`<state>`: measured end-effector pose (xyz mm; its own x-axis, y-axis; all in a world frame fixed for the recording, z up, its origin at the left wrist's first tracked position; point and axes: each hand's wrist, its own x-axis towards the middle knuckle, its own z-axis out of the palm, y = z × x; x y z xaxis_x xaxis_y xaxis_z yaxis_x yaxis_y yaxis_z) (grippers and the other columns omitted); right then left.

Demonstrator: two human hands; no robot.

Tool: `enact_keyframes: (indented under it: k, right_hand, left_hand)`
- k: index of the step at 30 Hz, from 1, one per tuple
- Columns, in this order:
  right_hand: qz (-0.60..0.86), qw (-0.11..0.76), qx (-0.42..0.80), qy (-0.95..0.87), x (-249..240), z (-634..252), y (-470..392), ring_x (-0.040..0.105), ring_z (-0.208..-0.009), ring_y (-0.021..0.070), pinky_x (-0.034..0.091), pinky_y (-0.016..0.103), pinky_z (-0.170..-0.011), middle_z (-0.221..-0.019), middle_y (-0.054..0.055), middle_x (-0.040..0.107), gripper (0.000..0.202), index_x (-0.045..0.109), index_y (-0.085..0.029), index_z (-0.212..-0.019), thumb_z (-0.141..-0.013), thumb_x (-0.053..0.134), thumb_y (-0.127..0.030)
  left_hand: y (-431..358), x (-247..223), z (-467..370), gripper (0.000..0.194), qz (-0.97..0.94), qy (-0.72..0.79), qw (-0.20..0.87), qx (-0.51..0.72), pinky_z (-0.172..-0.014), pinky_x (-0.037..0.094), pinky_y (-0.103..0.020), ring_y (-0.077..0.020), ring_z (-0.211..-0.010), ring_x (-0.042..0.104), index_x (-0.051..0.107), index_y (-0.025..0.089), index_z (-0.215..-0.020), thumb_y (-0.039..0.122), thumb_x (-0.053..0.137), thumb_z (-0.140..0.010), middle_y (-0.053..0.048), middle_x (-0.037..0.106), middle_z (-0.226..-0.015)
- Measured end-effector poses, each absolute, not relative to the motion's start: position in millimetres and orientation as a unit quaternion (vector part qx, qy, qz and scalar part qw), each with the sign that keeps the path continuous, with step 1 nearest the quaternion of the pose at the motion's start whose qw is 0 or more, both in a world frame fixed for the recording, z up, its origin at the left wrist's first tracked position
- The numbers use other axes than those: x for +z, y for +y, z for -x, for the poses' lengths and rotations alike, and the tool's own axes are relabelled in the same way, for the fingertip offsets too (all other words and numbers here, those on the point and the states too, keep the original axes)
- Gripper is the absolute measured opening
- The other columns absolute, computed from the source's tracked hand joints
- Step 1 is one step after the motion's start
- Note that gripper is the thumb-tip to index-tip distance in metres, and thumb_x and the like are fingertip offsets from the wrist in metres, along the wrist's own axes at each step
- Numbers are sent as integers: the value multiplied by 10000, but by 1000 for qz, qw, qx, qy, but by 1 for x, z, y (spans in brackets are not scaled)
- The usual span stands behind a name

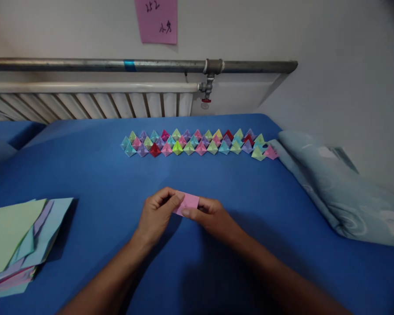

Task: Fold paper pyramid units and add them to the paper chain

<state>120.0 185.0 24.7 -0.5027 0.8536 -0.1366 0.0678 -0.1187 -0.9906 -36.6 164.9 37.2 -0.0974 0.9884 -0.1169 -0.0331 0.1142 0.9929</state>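
Between my two hands is a small pink piece of folded paper (191, 201), held above the blue surface (111, 183). My left hand (158, 211) pinches its left side, thumb on top. From the right, my right hand (213, 215) grips the lower right part, its thumb lying across the near edge. The fingers behind the paper are mostly hidden. Beyond my hands, several small folded paper boats (189, 149) in green, blue, purple, pink, red and yellow stand in close rows.
A stack of coloured paper sheets (13, 232) lies at the left. On the right is a rolled grey-green blanket (328, 188). Behind the surface are a white radiator (95, 105), a metal pipe (85, 65) with a red-handled valve (206, 100), and a pink note (157, 22) on the wall.
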Motion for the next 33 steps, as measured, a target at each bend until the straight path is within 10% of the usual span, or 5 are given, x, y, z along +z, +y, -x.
enact_keyframes:
  k: [33]
  right_hand:
    - [451, 259, 653, -550, 26, -113, 179, 440, -521, 82, 340, 220, -509, -609, -30, 532, 205, 583, -183, -672, -789, 576, -351]
  left_hand:
    - [178, 22, 43, 299, -383, 557, 524, 519, -543, 305, -221, -73, -543, 387, 601, 152, -602, 417, 707, -693, 46, 497, -558]
